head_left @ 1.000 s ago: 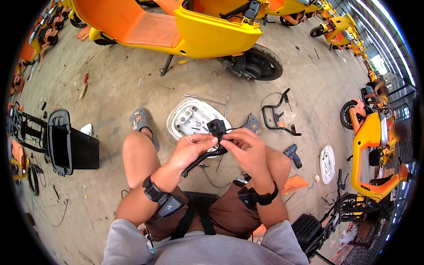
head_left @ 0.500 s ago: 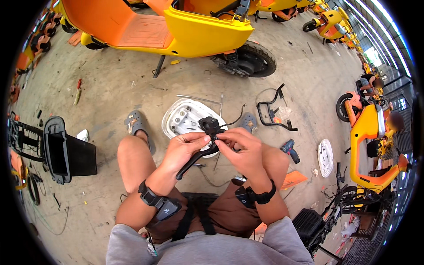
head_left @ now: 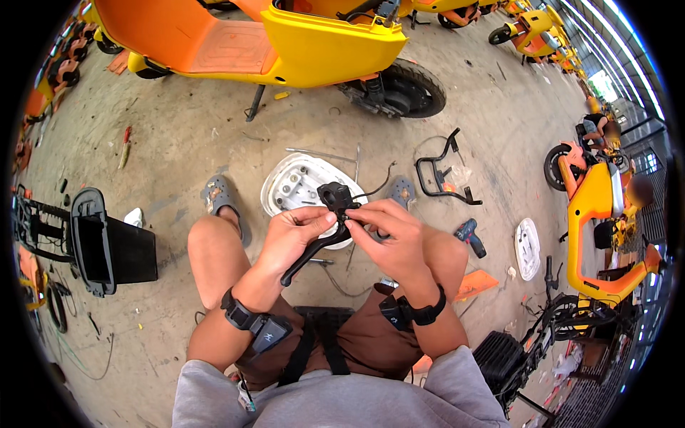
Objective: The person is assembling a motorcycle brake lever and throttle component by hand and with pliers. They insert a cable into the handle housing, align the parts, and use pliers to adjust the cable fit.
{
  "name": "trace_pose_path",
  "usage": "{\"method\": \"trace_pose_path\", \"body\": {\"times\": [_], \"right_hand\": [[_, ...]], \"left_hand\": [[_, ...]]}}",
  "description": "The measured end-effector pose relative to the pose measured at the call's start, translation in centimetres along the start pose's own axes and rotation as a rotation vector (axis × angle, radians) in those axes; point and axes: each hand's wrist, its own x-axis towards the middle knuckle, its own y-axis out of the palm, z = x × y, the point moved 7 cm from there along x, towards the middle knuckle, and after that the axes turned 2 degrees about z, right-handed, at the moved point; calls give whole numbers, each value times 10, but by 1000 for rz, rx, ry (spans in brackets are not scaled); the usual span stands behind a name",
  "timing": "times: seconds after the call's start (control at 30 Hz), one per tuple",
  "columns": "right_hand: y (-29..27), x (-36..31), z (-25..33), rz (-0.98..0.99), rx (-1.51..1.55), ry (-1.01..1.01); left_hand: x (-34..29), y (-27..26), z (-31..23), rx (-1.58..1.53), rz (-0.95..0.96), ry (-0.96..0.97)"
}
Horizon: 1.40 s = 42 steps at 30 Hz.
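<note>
Between my hands is a black brake lever (head_left: 307, 260) with its clamp-shaped mount (head_left: 334, 195) pointing away from me and a thin dark wire trailing off to the right. My left hand (head_left: 294, 238) pinches it near the pivot between thumb and fingers. From the other side, the fingertips of my right hand (head_left: 391, 237) press together on the same joint; any small part in them is hidden. Below the lever, on the floor between my feet, lies a white plastic cover (head_left: 275, 196) with several holes and fittings.
A yellow and orange scooter (head_left: 335, 53) stands ahead. A black bin-shaped part (head_left: 132, 253) lies left. Right are a black tubular rack (head_left: 428, 178), a cordless drill (head_left: 470, 238), an oval white panel (head_left: 527, 250) and a yellow scooter frame (head_left: 579, 242). Another person (head_left: 596, 132) crouches far right.
The brake lever has turned slightly, its mount tipping a little to the left. Both hands keep their hold, with small finger shifts.
</note>
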Motion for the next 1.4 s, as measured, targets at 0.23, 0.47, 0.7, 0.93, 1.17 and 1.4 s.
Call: {"method": "trace_pose_path", "body": {"times": [0.23, 0.47, 0.7, 0.93, 1.17, 1.4], "right_hand": [[-3, -7, -8, -123, 89, 118], [1, -2, 5, -86, 13, -45], [-6, -6, 10, -184, -148, -169], [-7, -2, 3, -154, 18, -129], [0, -4, -1, -184, 23, -93], [4, 1, 9, -138, -37, -18]], "left_hand": [[4, 2, -6, 161, -32, 154], [-2, -12, -12, 226, -107, 296], [4, -10, -11, 373, -82, 245], [10, -17, -4, 91, 17, 230], [-2, -2, -6, 178, -79, 201], [0, -6, -3, -19, -33, 244]]}}
